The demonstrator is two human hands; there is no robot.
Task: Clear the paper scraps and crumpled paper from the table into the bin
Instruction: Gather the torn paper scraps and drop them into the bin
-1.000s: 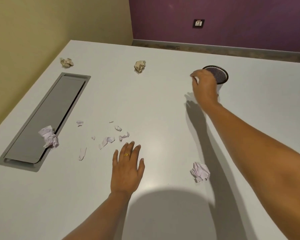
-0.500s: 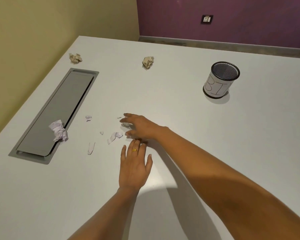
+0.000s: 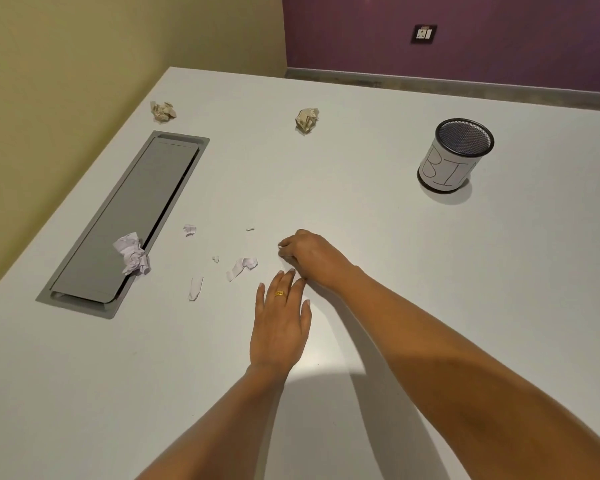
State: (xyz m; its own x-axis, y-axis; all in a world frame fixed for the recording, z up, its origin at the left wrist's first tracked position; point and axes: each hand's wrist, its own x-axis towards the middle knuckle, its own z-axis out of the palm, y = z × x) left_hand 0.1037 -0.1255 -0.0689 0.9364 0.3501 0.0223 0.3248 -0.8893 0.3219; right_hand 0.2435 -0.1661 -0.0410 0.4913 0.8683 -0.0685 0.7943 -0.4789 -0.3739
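A black mesh bin point(image 3: 456, 161) wrapped in white paper lettered "BI" stands upright on the far right of the white table point(image 3: 430, 271). Two tan crumpled balls lie at the far side: one point(image 3: 163, 111) near the left edge, the other point(image 3: 307, 120) towards the middle. A pale lilac crumpled ball point(image 3: 133, 254) sits on the rim of the grey hatch point(image 3: 118, 220). To its right small white scraps lie apart: a folded bit point(image 3: 190, 230), two tiny crumbs point(image 3: 250, 229) point(image 3: 216, 259), a curled strip point(image 3: 242, 267) and a narrow strip point(image 3: 195, 288). A white fleck point(image 3: 280, 252) shows at the curled fingertips of the right hand point(image 3: 305, 252).
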